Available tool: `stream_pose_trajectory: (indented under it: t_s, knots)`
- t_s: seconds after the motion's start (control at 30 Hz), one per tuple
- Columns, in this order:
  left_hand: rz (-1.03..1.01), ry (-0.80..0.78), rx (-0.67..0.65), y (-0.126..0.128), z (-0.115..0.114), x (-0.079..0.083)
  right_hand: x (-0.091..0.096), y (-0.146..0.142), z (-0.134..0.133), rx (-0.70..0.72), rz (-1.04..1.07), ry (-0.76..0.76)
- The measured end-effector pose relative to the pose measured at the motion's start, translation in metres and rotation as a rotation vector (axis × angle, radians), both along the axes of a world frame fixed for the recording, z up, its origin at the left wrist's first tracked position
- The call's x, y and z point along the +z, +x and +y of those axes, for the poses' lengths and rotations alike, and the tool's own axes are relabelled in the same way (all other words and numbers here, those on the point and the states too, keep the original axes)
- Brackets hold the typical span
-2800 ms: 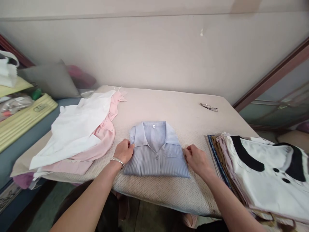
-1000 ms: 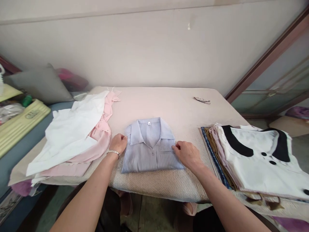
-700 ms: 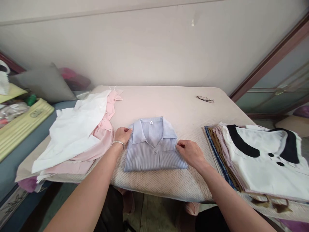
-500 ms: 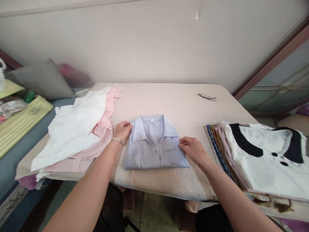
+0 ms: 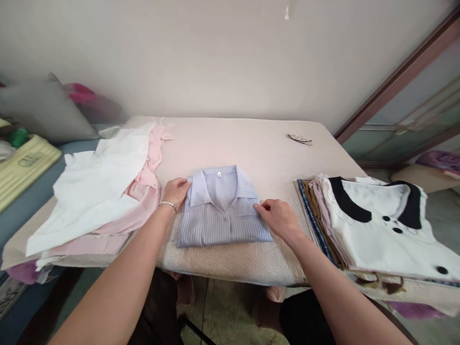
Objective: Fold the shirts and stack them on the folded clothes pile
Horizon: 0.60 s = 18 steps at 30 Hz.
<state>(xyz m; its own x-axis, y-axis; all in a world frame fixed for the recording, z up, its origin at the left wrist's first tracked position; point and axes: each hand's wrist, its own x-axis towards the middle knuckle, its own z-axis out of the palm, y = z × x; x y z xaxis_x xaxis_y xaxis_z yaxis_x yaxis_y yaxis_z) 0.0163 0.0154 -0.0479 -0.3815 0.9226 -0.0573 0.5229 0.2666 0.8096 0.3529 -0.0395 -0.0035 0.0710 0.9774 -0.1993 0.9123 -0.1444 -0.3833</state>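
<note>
1. Two bare hands are resting at the sides of a folded blue striped shirt (image 5: 223, 211), which is lying collar-up near the front edge of the padded table (image 5: 251, 143).
2. The left hand (image 5: 175, 191), wearing a silver bracelet (image 5: 167, 204) at the wrist, is curling its fingers around the shirt's left shoulder just beside the collar, pinching the cloth lightly.
3. The right hand (image 5: 278, 218) is sitting at the shirt's right edge, level with the chest pocket, with thumb and fingertips closing on the fabric there; how firmly it is gripping I cannot tell.
4. Left of the shirt, a loose heap is lying on the table: a white garment (image 5: 93, 187) is spreading over a pink garment (image 5: 143, 191), and the pink one is nearly touching the left hand.
5. Right of the shirt, well apart from it, a stack of folded clothes (image 5: 323, 215) is sitting with a white top with black collar and buttons (image 5: 381, 230) uppermost.
6. Beyond the shirt, towards the far right corner of the table, a pair of glasses (image 5: 299, 139) is lying folded.
7. Far left of the shirt, off the table, a grey cushion (image 5: 43, 110) is leaning by the wall.
</note>
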Motion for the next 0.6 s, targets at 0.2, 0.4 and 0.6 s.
stream_pose_trajectory:
  t_s: [0.2, 0.4, 0.6]
  knots:
    - [0.149, -0.075, -0.09, -0.001, -0.002, 0.007, -0.009, 0.01, 0.009, -0.013, 0.116, 0.002]
    - [0.41, -0.152, -0.109, 0.002, -0.003, 0.013, -0.006, 0.011, 0.007, 0.018, 0.07, -0.015]
    - [0.496, -0.19, -0.117, 0.005, -0.003, 0.011, -0.006, 0.007, 0.005, 0.028, 0.101, -0.015]
